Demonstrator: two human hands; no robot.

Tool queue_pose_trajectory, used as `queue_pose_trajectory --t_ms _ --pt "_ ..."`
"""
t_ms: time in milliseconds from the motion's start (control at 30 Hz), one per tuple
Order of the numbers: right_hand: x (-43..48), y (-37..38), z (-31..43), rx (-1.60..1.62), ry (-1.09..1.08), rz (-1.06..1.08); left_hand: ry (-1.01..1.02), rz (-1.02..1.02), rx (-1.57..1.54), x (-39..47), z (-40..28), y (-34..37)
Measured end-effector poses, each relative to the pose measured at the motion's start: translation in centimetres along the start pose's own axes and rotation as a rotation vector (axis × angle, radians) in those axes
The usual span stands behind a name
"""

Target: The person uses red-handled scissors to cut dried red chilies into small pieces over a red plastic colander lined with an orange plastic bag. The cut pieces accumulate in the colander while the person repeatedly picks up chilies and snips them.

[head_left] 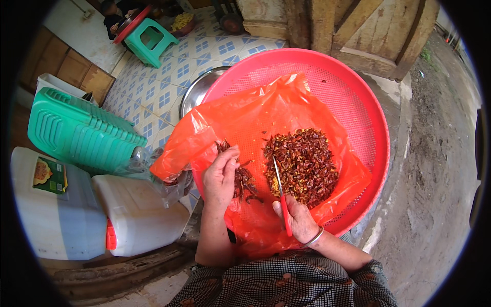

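My right hand grips red-handled scissors. Their blades look closed and lie over the near left side of a heap of cut dried red chilies with yellow seeds. My left hand is bent over a smaller pile of whole dried chilies, thumb close to the fingers; whether it pinches a chili cannot be seen. Both piles rest on a red plastic bag spread inside a round pink mesh basket.
Left are stacked green plastic stools, white plastic jugs and a clear plastic bag. A metal basin sits behind the basket. Farther back, a person is by a green stool. A wooden door stands at upper right.
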State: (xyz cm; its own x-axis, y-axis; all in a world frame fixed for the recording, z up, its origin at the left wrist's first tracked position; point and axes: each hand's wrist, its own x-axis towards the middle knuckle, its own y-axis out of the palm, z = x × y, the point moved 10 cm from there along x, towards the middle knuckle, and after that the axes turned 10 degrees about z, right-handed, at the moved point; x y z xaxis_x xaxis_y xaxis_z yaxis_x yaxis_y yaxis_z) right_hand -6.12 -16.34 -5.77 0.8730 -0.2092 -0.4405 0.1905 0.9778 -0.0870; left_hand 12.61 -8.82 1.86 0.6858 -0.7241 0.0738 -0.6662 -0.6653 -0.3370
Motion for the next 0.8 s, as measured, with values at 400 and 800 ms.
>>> queue_pose_trajectory --t_ms 400,800 --pt "-0.3 0.2 1.8 -0.122 -0.114 -0.006 0.037 0.145 0.924 -0.6 -0.5 1.9" --pt "-0.2 0.3 1.4 -0.101 -0.085 0.011 0.167 -0.075 0.832 -0.4 -1.2 0.4"
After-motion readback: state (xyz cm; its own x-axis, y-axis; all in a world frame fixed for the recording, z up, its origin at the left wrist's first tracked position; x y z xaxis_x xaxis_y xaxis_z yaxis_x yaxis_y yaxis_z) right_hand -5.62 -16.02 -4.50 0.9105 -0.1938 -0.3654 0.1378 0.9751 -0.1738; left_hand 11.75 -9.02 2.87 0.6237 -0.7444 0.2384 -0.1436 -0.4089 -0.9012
